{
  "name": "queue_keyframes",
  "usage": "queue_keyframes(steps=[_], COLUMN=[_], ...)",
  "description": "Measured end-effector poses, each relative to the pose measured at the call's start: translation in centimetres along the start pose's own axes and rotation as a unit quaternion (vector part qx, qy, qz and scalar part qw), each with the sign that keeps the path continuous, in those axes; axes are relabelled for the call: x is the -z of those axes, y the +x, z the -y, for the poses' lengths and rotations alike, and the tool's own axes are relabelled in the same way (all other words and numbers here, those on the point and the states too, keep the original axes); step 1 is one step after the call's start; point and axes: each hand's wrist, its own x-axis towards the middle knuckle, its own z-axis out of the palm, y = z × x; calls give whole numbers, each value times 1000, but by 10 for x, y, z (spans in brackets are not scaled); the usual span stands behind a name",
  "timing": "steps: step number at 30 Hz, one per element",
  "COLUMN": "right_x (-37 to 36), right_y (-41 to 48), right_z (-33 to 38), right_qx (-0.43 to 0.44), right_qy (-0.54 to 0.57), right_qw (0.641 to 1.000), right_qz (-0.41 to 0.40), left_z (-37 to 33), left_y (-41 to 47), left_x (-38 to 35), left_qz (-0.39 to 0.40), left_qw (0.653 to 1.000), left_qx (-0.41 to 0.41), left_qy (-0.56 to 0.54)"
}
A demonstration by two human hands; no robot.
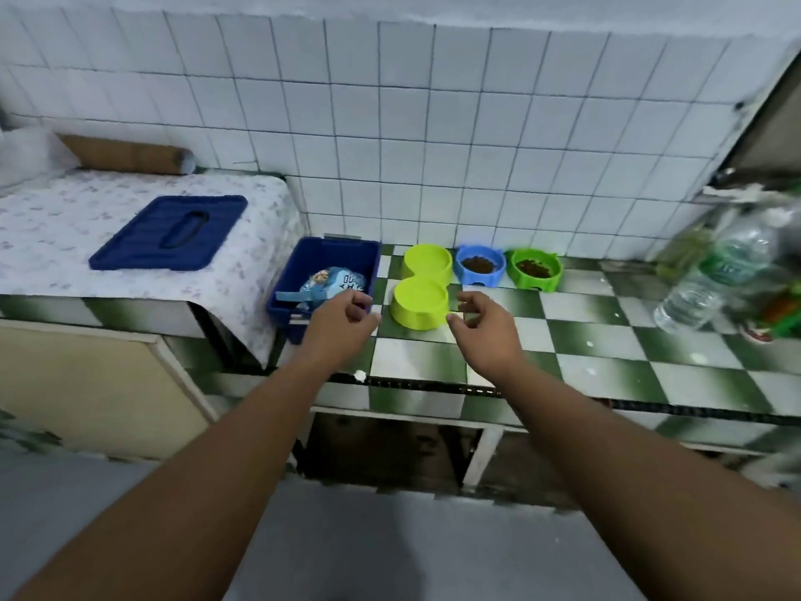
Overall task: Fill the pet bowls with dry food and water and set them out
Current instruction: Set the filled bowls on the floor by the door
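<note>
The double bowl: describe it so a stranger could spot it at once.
On the green-and-white checkered counter, right of the open blue bin, stands the lime double bowl. Unlike the blue bowl and green bowl beside it, it has two joined cups, and both look empty.

A lime-green double bowl (422,285) sits upright on the checkered counter, both wells bare, its long axis running toward the tiled wall. To its right, against the wall, a blue bowl (479,265) and a green bowl (535,269) each hold brown dry food (touching side by side). A clear water bottle (717,271) stands tilted far right.
</note>
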Motion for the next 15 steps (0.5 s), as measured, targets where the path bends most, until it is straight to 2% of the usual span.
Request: queue_keyframes(steps=[10, 15], right_x=[74, 98], right_y=[64, 106], right_z=[-86, -111], right_qx=[-109, -156], right_qy=[-17, -11], right_qw=[988, 976], right_qz=[-107, -152], left_z=[-36, -47], left_y=[90, 147], left_x=[-126, -168], left_qz=[88, 107], left_qw=[995, 994], left_qx=[3, 9], left_qy=[-34, -34])
